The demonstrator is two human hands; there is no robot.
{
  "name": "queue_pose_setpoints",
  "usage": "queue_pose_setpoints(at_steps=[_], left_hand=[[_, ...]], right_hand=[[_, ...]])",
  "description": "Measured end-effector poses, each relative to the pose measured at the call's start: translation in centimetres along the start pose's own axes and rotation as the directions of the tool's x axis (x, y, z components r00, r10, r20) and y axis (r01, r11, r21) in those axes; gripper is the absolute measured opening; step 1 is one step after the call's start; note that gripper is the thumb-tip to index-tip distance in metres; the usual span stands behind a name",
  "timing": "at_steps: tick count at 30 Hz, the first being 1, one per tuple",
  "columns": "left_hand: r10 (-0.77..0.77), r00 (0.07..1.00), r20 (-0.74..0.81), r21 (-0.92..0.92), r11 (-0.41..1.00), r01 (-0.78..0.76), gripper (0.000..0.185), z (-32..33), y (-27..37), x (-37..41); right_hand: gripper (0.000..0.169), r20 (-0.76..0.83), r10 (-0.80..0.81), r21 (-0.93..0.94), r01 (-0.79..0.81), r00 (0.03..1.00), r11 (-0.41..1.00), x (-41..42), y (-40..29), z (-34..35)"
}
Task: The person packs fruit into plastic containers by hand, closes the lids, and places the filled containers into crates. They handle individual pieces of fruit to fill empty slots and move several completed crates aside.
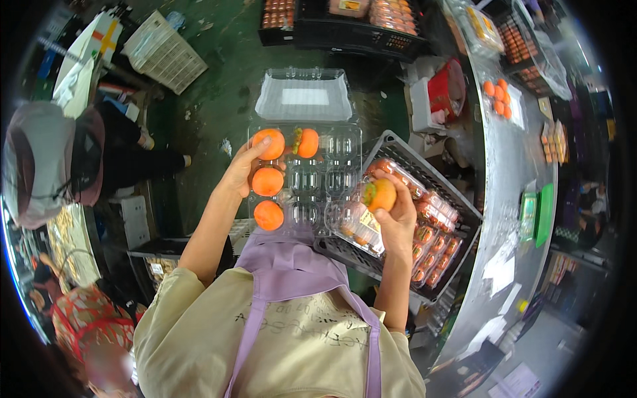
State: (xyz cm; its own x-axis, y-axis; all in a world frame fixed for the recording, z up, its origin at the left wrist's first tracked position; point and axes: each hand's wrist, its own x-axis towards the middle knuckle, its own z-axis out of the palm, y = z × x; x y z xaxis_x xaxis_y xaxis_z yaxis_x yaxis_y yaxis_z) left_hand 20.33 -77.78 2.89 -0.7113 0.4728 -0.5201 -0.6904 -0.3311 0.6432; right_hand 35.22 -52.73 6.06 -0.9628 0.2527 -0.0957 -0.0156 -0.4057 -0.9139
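Note:
A clear plastic clamshell tray [343,149] with moulded cups lies before me, its lid [303,97] folded back on the far side. Three orange persimmons fill the left column; the middle one [267,181] and the nearest one [268,215] sit in cups. My left hand [246,161] is at the tray's left edge, thumb on the far-left persimmon [269,144]. Beside that lies another persimmon [309,143], tilted so its green calyx faces left. In my right hand [398,214], a yellower persimmon [380,195] with its calyx to the left is held above the tray's right side.
A black plastic crate [463,209] at my right holds several packed fruit boxes [435,253]. Beyond it runs a metal table [492,199] with loose persimmons [499,98]. More dark crates [343,35] stand ahead. A white basket [164,52] and people are on the left.

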Motion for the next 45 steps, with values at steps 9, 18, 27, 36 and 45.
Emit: queue_pose_setpoints(at_steps=[9, 18, 27, 36, 45], left_hand=[[-0.133, 0.985, 0.113, 0.113, 0.986, 0.121, 0.043, 4.9, -0.8, 4.3], [-0.342, 0.899, 0.275, 0.206, 0.934, 0.293, 0.046, 7.6, -2.3, 9.1], [-0.474, 0.799, 0.371, 0.238, 0.88, 0.412, 0.042, 6.6, 0.0, 13.8], [-0.548, 0.759, 0.353, 0.299, 0.834, 0.463, 0.039, 4.6, 2.6, 15.0], [-0.575, 0.757, 0.311, 0.393, 0.803, 0.448, 0.038, 2.8, 5.7, 16.7]], right_hand=[[0.063, 0.069, -0.336, -0.762, 0.267, 0.939, 0.59, 1.7, -1.6, 1.9], [0.061, 0.203, -0.352, -0.951, 0.27, 0.914, 0.151, 2.8, -1.0, 2.0], [0.047, 0.085, -0.411, -0.959, 0.186, 0.908, 0.212, 6.1, 0.4, 3.0], [0.054, -0.004, -0.088, -0.973, 0.016, 0.996, 0.23, 10.7, -1.1, 3.3], [0.054, 0.016, -0.099, -0.991, 0.029, 0.995, 0.131, 15.2, 1.1, 7.1]])
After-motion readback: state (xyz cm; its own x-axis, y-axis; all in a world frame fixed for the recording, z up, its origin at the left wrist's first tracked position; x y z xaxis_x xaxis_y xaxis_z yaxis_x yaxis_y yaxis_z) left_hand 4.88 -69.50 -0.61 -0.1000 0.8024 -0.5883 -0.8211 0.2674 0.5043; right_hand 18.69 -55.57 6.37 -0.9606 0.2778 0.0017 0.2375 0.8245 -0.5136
